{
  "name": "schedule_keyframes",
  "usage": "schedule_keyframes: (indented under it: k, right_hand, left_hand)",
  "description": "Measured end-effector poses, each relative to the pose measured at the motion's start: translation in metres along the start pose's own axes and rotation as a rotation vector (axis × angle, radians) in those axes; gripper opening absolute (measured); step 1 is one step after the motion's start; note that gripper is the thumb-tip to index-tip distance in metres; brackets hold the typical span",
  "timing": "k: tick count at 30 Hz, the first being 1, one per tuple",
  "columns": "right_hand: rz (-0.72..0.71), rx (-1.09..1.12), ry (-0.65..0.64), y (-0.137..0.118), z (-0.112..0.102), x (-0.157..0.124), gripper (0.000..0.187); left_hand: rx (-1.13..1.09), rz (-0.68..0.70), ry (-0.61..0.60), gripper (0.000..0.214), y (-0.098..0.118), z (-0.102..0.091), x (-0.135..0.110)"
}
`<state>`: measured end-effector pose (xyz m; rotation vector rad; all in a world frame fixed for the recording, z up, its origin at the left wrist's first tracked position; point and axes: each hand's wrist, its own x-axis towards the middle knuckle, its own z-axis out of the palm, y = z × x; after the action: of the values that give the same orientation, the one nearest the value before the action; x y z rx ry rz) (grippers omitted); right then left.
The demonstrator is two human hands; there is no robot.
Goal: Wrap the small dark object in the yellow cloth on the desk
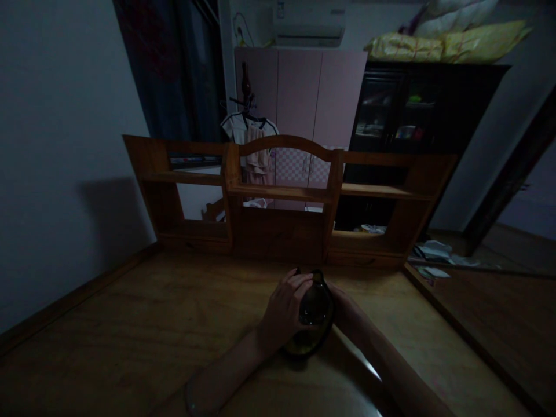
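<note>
A dark, see-through glass vessel [316,307] with a thick curved rim is between my hands, over the middle of the wooden tabletop [182,324]. Its lower part shows a dim yellow-green tint, and in the poor light I cannot tell its exact kind. My left hand [284,310] grips it from the left, with fingers curled over its far rim and the thumb across its near side. Against its right side presses my right hand [343,307], whose fingertips are hidden behind the glass.
A wooden shelf unit [282,191] with open compartments stands along the tabletop's far edge. The wall [69,145] borders the left side. A raised wooden strip [460,330] edges the right. Beyond are pink cabinets [299,98], hanging clothes [256,139] and a black cabinet [403,110].
</note>
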<state>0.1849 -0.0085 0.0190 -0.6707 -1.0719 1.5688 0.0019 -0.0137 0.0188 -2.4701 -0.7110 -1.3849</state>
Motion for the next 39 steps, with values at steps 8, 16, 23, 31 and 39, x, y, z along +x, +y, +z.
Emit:
schedule_keyframes:
  k: [8, 16, 23, 31, 39]
  right_hand:
    - [0.027, -0.033, 0.007, -0.008, 0.002, -0.005, 0.026]
    - [-0.027, -0.162, 0.031, -0.009, 0.004, -0.004, 0.032]
    - [-0.153, -0.575, 0.186, -0.014, 0.003, -0.007, 0.038]
    - [-0.352, -0.932, 0.179, -0.007, 0.004, -0.008, 0.036]
    - [-0.406, -1.198, 0.208, -0.005, 0.005, -0.011, 0.032]
  left_hand:
    - [0.010, -0.017, 0.006, 0.079, 0.000, -0.001, 0.002]
    - [-0.002, -0.069, -0.027, 0.083, 0.000, 0.001, 0.003]
    - [0.027, -0.118, -0.027, 0.079, -0.007, 0.008, 0.000]
    - [0.107, -0.081, -0.047, 0.073, -0.013, 0.017, -0.004]
    - [0.124, -0.052, -0.101, 0.071, -0.008, 0.015, -0.001]
